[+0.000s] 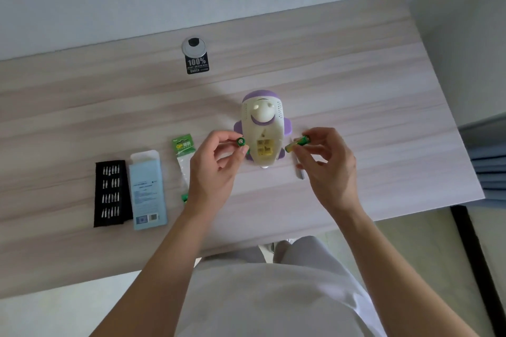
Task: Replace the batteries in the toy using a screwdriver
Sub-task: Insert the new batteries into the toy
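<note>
A white and purple toy (262,123) lies on the wooden table (356,85) with its battery bay (264,148) open and facing up. My left hand (216,169) pinches a green battery (241,142) end-on, just left of the bay. My right hand (328,167) pinches a second green battery (298,143) just right of the toy. A slim silver screwdriver (298,169) lies on the table under my right hand, partly hidden by it.
A green battery pack (183,156) lies left of my left hand. Further left are a light blue box (147,189) and a black tray of screwdriver bits (111,193). A round cable grommet (195,46) with a black sticker sits at the back. The table's front edge runs near my body.
</note>
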